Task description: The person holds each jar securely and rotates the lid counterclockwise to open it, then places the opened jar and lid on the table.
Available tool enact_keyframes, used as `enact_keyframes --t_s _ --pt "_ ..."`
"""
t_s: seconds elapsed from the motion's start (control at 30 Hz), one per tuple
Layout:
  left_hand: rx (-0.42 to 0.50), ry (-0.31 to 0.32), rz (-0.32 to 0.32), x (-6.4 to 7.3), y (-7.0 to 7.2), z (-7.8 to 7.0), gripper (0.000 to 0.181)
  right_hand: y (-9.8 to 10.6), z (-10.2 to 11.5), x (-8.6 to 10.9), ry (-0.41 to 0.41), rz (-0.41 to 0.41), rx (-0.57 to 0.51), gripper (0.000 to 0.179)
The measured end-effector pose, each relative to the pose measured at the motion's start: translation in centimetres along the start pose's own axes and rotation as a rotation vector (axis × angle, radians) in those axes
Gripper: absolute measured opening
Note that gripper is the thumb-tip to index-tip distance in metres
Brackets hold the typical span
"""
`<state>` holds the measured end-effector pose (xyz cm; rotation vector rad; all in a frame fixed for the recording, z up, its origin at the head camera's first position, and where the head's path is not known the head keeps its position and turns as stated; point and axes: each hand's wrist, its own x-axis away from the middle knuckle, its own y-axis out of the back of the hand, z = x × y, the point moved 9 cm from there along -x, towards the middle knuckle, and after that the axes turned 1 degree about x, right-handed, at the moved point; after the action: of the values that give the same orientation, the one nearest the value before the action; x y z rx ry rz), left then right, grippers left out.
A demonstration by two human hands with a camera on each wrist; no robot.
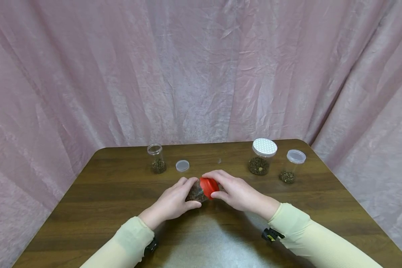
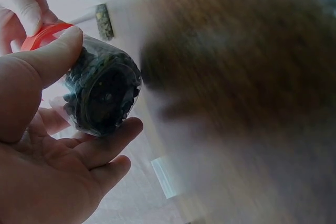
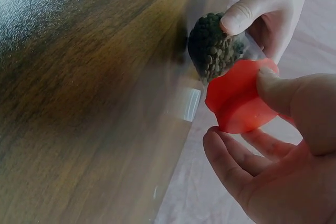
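Observation:
Between the two hands a clear plastic jar (image 1: pixel 195 193) of dark brown pellets is held tilted, its red lid (image 1: pixel 210 187) toward the right. The left hand (image 1: pixel 176 199) grips the jar's body, thumb on the near side and fingers round the far side. On the red lid, the right hand (image 1: pixel 236 190) has its thumb and fingers closed about the scalloped rim. In the left wrist view the jar's base (image 2: pixel 107 98) faces the camera, pellets showing through it. The right wrist view shows the lid's flat top partly behind the right thumb (image 3: pixel 283 90).
An uncovered jar (image 1: pixel 156 160) with pellets stands at the back left, a clear lid (image 1: pixel 182 165) flat beside it. At the back right are a white-lidded jar (image 1: pixel 262 158) and a smaller clear-lidded jar (image 1: pixel 291 165), both part-filled with pellets. A pink curtain (image 1: pixel 201 74) hangs behind the wooden table (image 1: pixel 114 193).

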<state>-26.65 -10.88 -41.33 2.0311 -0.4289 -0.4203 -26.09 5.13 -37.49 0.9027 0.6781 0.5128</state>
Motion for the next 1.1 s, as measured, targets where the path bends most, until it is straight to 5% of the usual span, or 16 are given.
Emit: enact_keyframes --t_s 0.4,1.1 --pt "-0.002 0.004 0.022 -0.1 -0.1 -0.1 0.071 0.4 -1.3 -0.2 -0.171 -0.048 0.04 0.056" --pt "-0.009 -0.006 0.01 0.0 0.0 -0.2 0.07 0.3 -1.0 -0.1 -0.135 -0.04 0.066 0.047"
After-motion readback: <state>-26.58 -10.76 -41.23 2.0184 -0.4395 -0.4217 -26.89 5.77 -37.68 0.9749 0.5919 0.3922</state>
